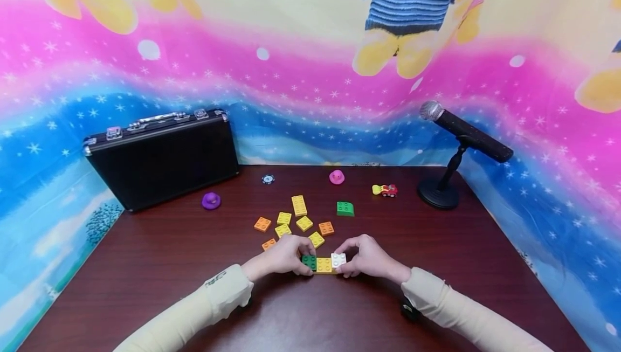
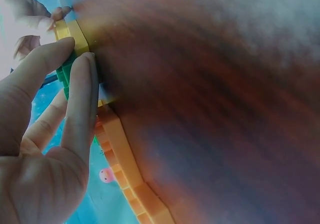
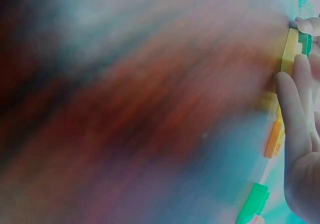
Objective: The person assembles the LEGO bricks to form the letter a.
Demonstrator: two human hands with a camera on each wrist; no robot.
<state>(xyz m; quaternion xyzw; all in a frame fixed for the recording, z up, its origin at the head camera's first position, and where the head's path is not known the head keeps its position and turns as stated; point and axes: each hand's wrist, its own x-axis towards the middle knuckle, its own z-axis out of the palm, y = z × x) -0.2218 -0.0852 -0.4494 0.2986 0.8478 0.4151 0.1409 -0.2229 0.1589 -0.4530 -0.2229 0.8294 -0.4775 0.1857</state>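
Observation:
In the head view, my left hand (image 1: 283, 256) pinches a dark green toy brick (image 1: 309, 262) between thumb and fingers. Opposite it, my right hand (image 1: 367, 258) pinches a white toy brick (image 1: 338, 260). Between these two sits a yellow toy brick (image 1: 323, 265), and a longer yellow piece shows along the front underneath. The left wrist view has the dark green brick (image 2: 63, 74) under the left thumb and fingers. From the right wrist, fingers (image 3: 294, 111) reach the yellow side (image 3: 288, 56) of the row; they largely cover the white brick.
Behind the hands lie loose yellow bricks (image 1: 299, 205), orange bricks (image 1: 262, 225) and a green brick (image 1: 345, 208). Farther back are a purple duck (image 1: 211, 201), poker chip (image 1: 268, 179), pink duck (image 1: 337, 177) and toy vehicle (image 1: 385, 190). A black case (image 1: 165, 160) and a microphone stand (image 1: 438, 194) flank them.

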